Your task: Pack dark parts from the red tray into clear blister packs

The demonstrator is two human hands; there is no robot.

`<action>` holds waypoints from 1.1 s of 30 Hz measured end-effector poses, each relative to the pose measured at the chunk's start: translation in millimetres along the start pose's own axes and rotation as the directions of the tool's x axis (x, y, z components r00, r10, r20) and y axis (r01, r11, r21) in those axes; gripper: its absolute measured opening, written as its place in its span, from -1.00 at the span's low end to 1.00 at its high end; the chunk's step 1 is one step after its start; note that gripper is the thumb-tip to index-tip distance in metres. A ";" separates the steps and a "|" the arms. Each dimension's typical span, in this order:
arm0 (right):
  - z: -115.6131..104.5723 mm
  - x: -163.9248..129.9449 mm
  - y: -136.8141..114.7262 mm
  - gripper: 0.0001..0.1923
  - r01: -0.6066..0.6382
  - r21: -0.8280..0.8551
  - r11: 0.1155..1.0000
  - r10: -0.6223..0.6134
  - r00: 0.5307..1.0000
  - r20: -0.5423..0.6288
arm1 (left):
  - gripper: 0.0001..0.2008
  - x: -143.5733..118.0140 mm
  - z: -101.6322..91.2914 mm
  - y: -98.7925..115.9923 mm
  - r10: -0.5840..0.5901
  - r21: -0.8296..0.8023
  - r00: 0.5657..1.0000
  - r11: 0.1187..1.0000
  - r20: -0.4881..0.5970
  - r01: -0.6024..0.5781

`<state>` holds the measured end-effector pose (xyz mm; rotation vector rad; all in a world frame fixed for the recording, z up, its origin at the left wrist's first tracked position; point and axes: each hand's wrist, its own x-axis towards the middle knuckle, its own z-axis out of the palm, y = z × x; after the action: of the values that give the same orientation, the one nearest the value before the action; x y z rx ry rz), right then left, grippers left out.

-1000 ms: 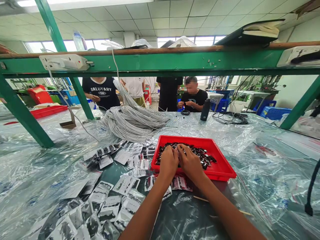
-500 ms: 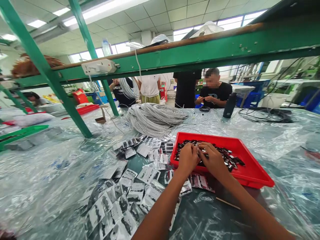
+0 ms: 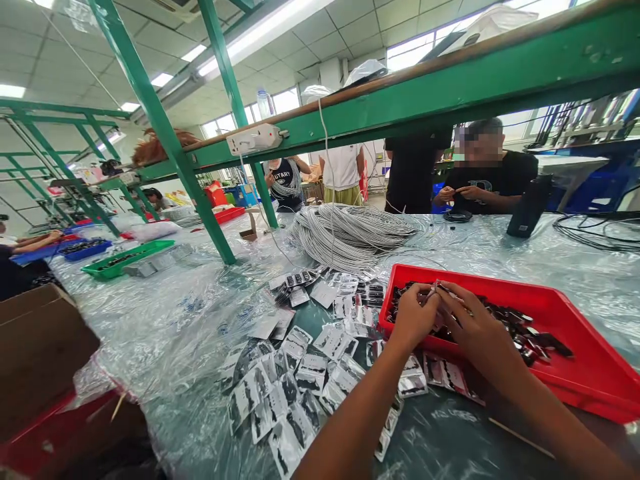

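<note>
Both hands meet over the near left corner of the red tray, which makes sense as a working spot: the loose dark parts lie heaped inside the tray, so anything dropped falls back among them and not on the desk. The left hand and the right hand touch at the fingertips, and between them a small pale piece, seemingly a little clear bag, sits just above the tray's left rim. Each grip looks pressed together on that piece, thumb against forefinger, though what exactly is inside it is too small to tell. Left of the tray, filled packets lie spread flat on the desk's plastic sheet, some tucked right under the tray's near edge and under the left forearm; they are within an easy sideways reach of the left hand. Behind the tray a big coil of grey cable fills the middle of the desk, touching no part of the tray but closing off the room beyond it. A thin wooden stick lies on the desk near the tray's front edge, beside the right forearm. Far left of the tray, a cardboard box stands off the desk's corner, and a green tray rests well apart. Open room lies mostly between the packets and the box. Across the desk behind the tray a seated person handles a black cord.
</note>
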<state>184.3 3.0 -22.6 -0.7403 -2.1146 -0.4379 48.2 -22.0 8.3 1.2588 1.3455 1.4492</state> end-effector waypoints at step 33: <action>0.5 7.5 -3.9 -0.75 -0.261 0.189 0.947 0.276 0.960 -0.056 | -0.81 2.9 -0.1 -1.1 0.168 0.377 0.984 0.917 -0.063 -0.132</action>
<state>177.9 2.9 -17.0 -0.8741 -1.9119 -0.1240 47.4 -19.0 7.7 1.5816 1.6768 1.4131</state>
